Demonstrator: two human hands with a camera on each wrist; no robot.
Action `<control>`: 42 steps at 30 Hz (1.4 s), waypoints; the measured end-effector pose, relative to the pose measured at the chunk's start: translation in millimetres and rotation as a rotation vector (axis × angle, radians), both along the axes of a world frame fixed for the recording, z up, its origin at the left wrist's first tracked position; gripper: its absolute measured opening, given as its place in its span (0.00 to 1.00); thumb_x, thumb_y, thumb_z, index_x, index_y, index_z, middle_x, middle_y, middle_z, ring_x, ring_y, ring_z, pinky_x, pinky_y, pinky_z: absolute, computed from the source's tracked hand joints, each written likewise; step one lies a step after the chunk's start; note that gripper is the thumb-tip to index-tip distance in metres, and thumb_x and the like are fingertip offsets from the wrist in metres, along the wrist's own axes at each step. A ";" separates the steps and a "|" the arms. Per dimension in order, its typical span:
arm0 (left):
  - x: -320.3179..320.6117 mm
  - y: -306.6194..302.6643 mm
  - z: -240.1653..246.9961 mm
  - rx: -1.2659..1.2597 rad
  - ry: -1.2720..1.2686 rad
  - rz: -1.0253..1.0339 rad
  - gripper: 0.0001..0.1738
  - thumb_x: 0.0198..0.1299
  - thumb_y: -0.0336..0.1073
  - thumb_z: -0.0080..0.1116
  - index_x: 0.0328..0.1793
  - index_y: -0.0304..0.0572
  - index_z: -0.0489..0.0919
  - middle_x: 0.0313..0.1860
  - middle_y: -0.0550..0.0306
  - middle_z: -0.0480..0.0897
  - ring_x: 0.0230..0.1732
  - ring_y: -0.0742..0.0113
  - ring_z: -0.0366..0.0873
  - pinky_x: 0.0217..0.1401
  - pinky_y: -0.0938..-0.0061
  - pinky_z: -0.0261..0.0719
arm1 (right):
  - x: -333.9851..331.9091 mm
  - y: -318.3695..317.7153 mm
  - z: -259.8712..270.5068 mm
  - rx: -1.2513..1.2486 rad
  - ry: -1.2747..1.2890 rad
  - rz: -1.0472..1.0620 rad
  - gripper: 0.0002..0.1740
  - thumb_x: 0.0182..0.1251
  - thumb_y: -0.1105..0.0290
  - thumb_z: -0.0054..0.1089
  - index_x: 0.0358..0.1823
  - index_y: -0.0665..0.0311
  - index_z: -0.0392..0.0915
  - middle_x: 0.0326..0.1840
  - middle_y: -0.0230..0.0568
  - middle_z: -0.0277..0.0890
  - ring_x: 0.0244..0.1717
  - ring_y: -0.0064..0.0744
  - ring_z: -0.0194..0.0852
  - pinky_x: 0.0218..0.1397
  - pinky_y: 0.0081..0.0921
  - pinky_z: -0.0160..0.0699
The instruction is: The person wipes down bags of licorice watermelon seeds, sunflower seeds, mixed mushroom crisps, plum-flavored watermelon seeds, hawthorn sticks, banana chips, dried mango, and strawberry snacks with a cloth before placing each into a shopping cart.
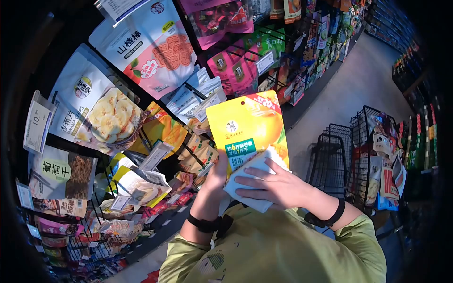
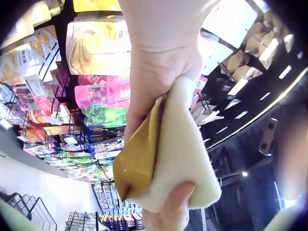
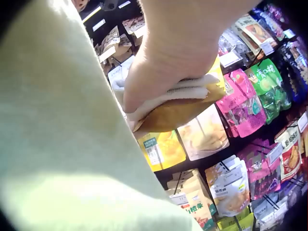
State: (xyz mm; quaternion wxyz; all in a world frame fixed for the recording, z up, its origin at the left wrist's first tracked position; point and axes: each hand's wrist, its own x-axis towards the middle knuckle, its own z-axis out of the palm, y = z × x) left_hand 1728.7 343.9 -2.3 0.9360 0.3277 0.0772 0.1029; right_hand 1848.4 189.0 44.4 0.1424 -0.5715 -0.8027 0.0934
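My left hand (image 1: 216, 175) grips the left edge of a yellow dried mango pouch (image 1: 245, 120), its printed front facing up towards me. The right hand (image 1: 278, 186) holds a pale folded cloth (image 1: 230, 186) against the lower part of that front, fingers spread across it. From the left wrist, the cloth (image 2: 183, 139) covers one face and the gold-coloured back of the pouch (image 2: 137, 163) shows on the other side. In the right wrist view the cloth (image 3: 159, 100) lies between the right hand (image 3: 168, 62) and the pouch. The cloth and fingers hide the pouch's lower print.
A shelf rack hung with snack pouches runs along the left, with banana chips (image 1: 113, 113) and hawthorn sticks (image 1: 146, 52) nearest. Price tags (image 1: 37, 122) stick out from its hooks. Behind on the right, a black wire basket (image 1: 373, 155) holds several packs, beside the aisle floor (image 1: 351, 80).
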 end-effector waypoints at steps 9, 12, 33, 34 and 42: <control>20.5 -3.4 -5.0 -0.040 -0.051 -0.062 0.41 0.60 0.64 0.42 0.67 0.39 0.60 0.60 0.47 0.71 0.59 0.55 0.72 0.58 0.58 0.73 | 37.6 -29.2 -34.2 0.208 0.178 -0.548 0.32 0.61 0.65 0.50 0.69 0.50 0.58 0.75 0.44 0.43 0.76 0.52 0.34 0.74 0.55 0.25; 25.0 -6.4 -6.7 -0.067 -0.009 -0.062 0.39 0.62 0.63 0.40 0.68 0.39 0.60 0.61 0.49 0.71 0.59 0.55 0.72 0.58 0.57 0.73 | 51.7 -27.6 -50.1 0.358 0.683 -0.799 0.28 0.68 0.64 0.44 0.69 0.64 0.56 0.74 0.48 0.46 0.75 0.45 0.38 0.74 0.39 0.35; 46.1 -24.7 0.4 1.069 0.198 0.424 0.34 0.64 0.41 0.44 0.72 0.30 0.50 0.69 0.34 0.57 0.70 0.49 0.55 0.70 0.60 0.54 | 37.3 -18.9 -26.5 0.216 1.937 -0.790 0.25 0.68 0.66 0.51 0.63 0.70 0.61 0.58 0.42 0.70 0.56 0.31 0.71 0.58 0.29 0.71; 49.5 -27.1 2.1 1.333 0.061 0.382 0.39 0.63 0.46 0.45 0.73 0.29 0.47 0.72 0.31 0.50 0.73 0.44 0.46 0.73 0.55 0.42 | 31.8 -13.5 -25.4 0.305 1.741 -0.774 0.25 0.69 0.66 0.50 0.63 0.70 0.60 0.58 0.42 0.70 0.57 0.30 0.70 0.59 0.29 0.69; 52.3 -30.5 1.4 -0.498 -0.556 -0.109 0.67 0.35 0.86 0.40 0.73 0.42 0.53 0.70 0.48 0.60 0.67 0.49 0.60 0.70 0.55 0.56 | 3.6 -9.4 11.7 0.381 -0.101 -0.274 0.33 0.50 0.62 0.61 0.62 0.54 0.68 0.65 0.39 0.64 0.57 0.42 0.67 0.59 0.39 0.61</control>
